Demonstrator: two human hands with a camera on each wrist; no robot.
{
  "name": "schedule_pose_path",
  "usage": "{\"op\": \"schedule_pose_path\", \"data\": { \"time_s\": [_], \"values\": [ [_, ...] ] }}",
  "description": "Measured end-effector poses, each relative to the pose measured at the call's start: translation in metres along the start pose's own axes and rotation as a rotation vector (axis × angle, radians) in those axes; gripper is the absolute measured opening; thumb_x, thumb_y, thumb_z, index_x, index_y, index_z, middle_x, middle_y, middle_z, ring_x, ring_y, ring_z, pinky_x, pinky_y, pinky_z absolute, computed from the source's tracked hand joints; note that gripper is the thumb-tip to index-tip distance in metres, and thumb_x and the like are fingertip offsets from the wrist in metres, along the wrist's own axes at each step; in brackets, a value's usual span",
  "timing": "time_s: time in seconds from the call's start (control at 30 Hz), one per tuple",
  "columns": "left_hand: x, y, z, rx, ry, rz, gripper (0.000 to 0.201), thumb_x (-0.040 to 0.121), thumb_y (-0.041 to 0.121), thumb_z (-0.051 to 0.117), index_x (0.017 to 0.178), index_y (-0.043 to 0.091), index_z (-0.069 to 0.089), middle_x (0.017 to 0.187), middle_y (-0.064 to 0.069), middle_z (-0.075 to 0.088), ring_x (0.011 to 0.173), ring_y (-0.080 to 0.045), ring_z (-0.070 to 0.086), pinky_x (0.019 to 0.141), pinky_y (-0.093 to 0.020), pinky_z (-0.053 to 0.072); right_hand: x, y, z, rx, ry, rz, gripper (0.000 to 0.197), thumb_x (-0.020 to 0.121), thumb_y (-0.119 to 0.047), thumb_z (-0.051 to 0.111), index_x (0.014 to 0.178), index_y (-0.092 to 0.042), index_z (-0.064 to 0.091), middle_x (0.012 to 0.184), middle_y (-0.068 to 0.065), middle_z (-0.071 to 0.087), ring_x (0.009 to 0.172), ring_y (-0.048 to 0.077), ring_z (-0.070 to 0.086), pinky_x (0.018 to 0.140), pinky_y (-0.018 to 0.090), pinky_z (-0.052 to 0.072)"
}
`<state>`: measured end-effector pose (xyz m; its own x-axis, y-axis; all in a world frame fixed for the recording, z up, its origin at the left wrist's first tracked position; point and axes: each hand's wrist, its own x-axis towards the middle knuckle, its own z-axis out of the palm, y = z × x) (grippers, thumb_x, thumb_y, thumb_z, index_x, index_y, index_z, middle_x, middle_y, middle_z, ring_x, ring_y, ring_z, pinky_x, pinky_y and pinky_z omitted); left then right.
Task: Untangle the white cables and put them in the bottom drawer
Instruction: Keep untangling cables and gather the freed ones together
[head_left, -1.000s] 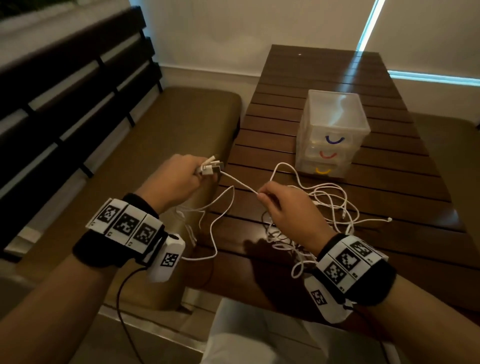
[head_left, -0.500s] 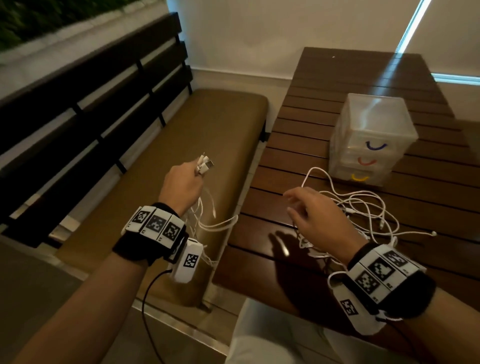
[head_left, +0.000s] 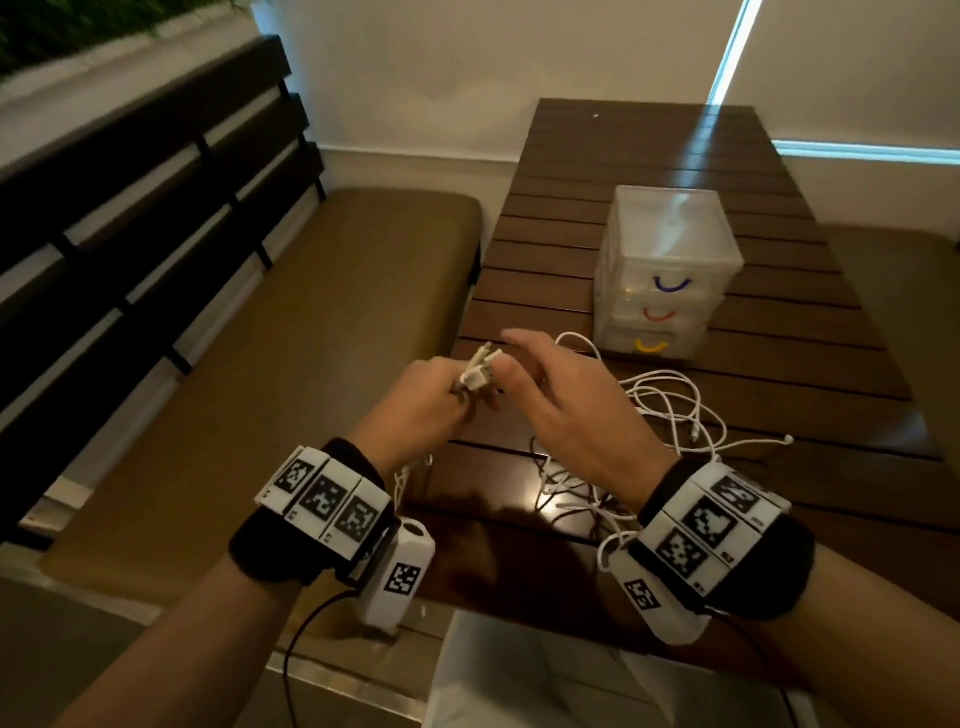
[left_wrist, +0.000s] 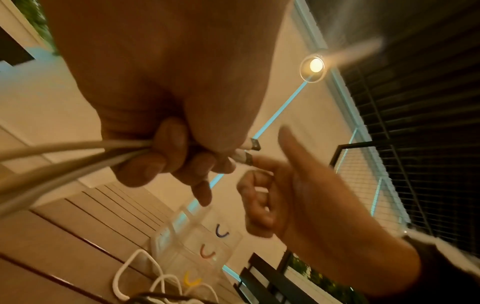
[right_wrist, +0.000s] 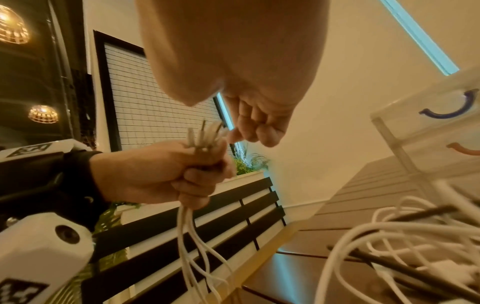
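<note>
My left hand (head_left: 415, 405) grips a bundle of white cables just below their plug ends (head_left: 475, 370), held up over the table's left edge. The plugs stick out above the fist (right_wrist: 205, 133), and the cords hang below it (right_wrist: 192, 236). My right hand (head_left: 566, 410) is beside the plugs, index finger stretched out and thumb tip touching them (left_wrist: 259, 162); it holds nothing. The rest of the white cable tangle (head_left: 670, 410) lies on the table under my right hand. The clear three-drawer unit (head_left: 670, 234) stands behind it, all drawers closed, bottom drawer with a yellow handle (head_left: 651, 345).
The dark slatted wooden table (head_left: 623, 156) runs away from me. A bench with a brown cushion (head_left: 291, 364) and dark slatted back lies to the left, lower than the table. A thin dark cable (right_wrist: 420, 214) runs through the tangle.
My right hand let go of the cable it pinched, then rose from the tangle to the plug ends. My left hand swung out left, then back toward the table with its bundle.
</note>
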<state>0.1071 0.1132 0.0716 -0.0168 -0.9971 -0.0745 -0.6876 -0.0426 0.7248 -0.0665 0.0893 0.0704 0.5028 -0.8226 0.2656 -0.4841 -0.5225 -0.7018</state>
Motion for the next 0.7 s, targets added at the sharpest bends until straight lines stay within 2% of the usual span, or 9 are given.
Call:
{"op": "schedule_pose_path", "data": {
  "time_s": [0.07,0.1,0.2,0.23,0.33,0.43,0.6,0.63,0.7],
  "values": [
    [0.001,0.011,0.012,-0.017,-0.032,-0.030,0.039,0.095,0.004,0.049,0.067,0.032,0.053,0.063,0.012,0.059,0.060,-0.004,0.057,0.054,-0.016,0.046,-0.002,-0.009,-0.001,0.009,-0.026,0.005,0.067,0.091,-0.069,0.034,0.143,-0.026,0.039,0.082,-0.015,0.059,0.076,0.004,0.057,0.071,0.024,0.045],
    [0.003,0.015,0.019,0.018,-0.058,-0.045,0.030,0.096,0.007,0.050,0.073,0.027,0.054,0.070,0.011,0.057,0.063,-0.006,0.056,0.057,-0.018,0.048,-0.003,-0.009,0.000,-0.041,-0.031,-0.002,0.063,0.091,-0.068,0.038,0.139,-0.027,0.041,0.082,-0.015,0.057,0.076,0.006,0.057,0.071,0.026,0.046],
    [0.010,0.022,0.032,0.214,-0.040,-0.085,0.006,0.097,0.018,0.052,0.094,0.015,0.056,0.076,0.010,0.047,0.060,-0.004,0.044,0.053,-0.013,0.035,-0.006,-0.003,0.002,-0.178,-0.049,-0.039,0.041,0.095,-0.058,0.045,0.115,-0.023,0.055,0.099,-0.004,0.063,0.088,0.016,0.061,0.078,0.039,0.050],
    [0.009,0.024,0.034,0.213,-0.036,-0.083,0.005,0.096,0.020,0.053,0.094,0.017,0.055,0.073,0.011,0.046,0.058,-0.003,0.043,0.049,-0.013,0.033,-0.007,0.000,0.002,-0.167,-0.061,-0.041,0.038,0.097,-0.054,0.045,0.111,-0.021,0.056,0.102,-0.001,0.064,0.089,0.019,0.061,0.078,0.041,0.050],
    [0.005,0.025,0.036,0.154,-0.061,-0.059,0.020,0.092,0.018,0.057,0.072,0.023,0.058,0.067,0.003,0.057,0.058,-0.008,0.054,0.047,-0.012,0.039,-0.011,0.006,0.000,-0.109,-0.086,-0.023,0.032,0.100,-0.045,0.045,0.109,-0.017,0.055,0.104,0.002,0.065,0.089,0.023,0.062,0.076,0.042,0.050],
    [0.000,0.029,0.039,0.058,-0.050,-0.046,0.017,0.087,0.016,0.062,0.071,0.017,0.066,0.064,-0.003,0.065,0.059,-0.016,0.061,0.052,-0.028,0.047,-0.012,0.011,-0.005,-0.066,-0.082,-0.024,0.027,0.103,-0.038,0.043,0.107,-0.014,0.055,0.101,0.003,0.065,0.088,0.021,0.062,0.076,0.040,0.049],
    [0.004,0.033,0.041,-0.028,-0.091,-0.113,0.023,0.085,0.001,0.061,0.064,0.012,0.059,0.053,0.003,0.054,0.042,-0.003,0.049,0.044,-0.018,0.040,-0.015,0.011,-0.003,-0.140,0.008,-0.117,0.030,0.104,-0.031,0.036,0.100,-0.010,0.056,0.089,0.005,0.063,0.074,0.025,0.061,0.068,0.045,0.050],
    [0.005,0.034,0.042,-0.029,-0.088,-0.114,0.027,0.086,0.000,0.060,0.065,0.016,0.056,0.057,0.003,0.054,0.046,-0.003,0.050,0.048,-0.018,0.041,-0.014,0.010,-0.001,-0.187,0.048,-0.139,0.031,0.104,-0.032,0.034,0.099,-0.010,0.055,0.086,0.004,0.062,0.070,0.025,0.060,0.064,0.044,0.050],
    [0.007,0.034,0.046,-0.068,-0.058,-0.104,0.026,0.090,0.005,0.058,0.070,0.020,0.051,0.066,0.000,0.054,0.061,-0.015,0.053,0.063,-0.030,0.048,-0.014,0.011,0.002,-0.229,0.108,-0.153,0.031,0.105,-0.032,0.033,0.096,-0.011,0.054,0.080,0.002,0.060,0.062,0.022,0.057,0.059,0.039,0.047]
  ]
}}
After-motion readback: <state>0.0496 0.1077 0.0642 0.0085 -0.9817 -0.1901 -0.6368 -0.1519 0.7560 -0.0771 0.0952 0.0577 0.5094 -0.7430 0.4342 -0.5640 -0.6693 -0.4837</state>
